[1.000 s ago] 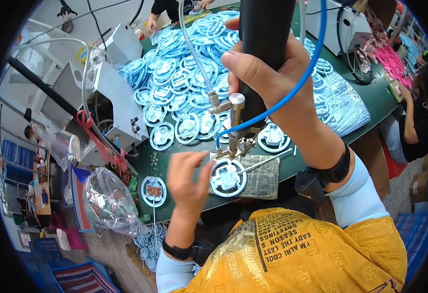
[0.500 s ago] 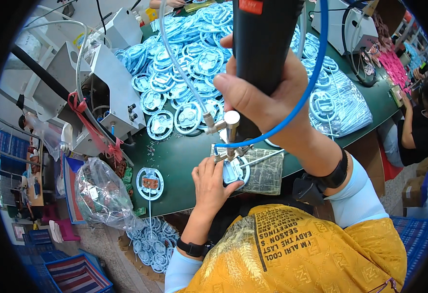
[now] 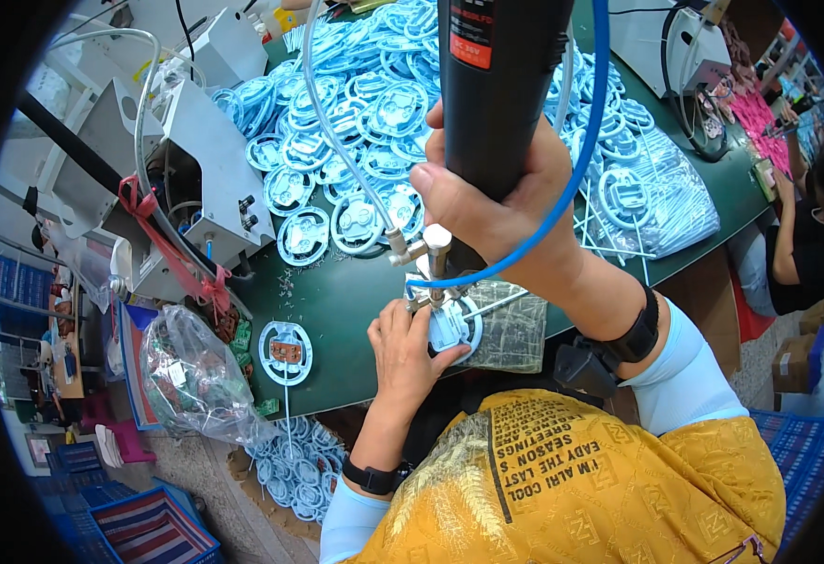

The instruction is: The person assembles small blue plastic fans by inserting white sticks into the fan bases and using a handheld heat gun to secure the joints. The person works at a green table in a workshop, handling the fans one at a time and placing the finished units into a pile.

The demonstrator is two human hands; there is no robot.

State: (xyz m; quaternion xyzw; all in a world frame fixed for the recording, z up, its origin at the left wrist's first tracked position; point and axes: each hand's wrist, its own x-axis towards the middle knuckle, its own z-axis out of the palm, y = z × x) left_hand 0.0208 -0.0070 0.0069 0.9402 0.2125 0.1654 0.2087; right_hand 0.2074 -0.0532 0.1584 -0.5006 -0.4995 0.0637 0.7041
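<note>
My right hand [image 3: 501, 193] is wrapped round a thick black electric screwdriver [image 3: 492, 89], held upright. Its metal tip with hose fittings [image 3: 436, 246] stands over a light blue round plastic piece [image 3: 450, 329] with a stick on it. Closed round the left edge of that piece, my left hand [image 3: 403, 348] steadies it on a worn, tape-covered pad [image 3: 506, 334]. The contact between tip and piece is hidden by the fittings. Farther left on the table lies another blue ring-shaped piece [image 3: 285, 353], with a brown circuit board in its middle.
A large heap of blue pieces [image 3: 365, 122] covers the back of the green table [image 3: 337, 301]. Grey metal machine boxes [image 3: 205, 169] stand at left, beside a clear bag of circuit boards [image 3: 196, 371]. A blue hose [image 3: 586, 188] loops past my right arm. Another person [image 3: 807, 226] sits at far right.
The screwdriver has come down slightly toward the piece and a little left, with my right hand on it. My left hand stays on the piece. The whole view has shifted slightly.
</note>
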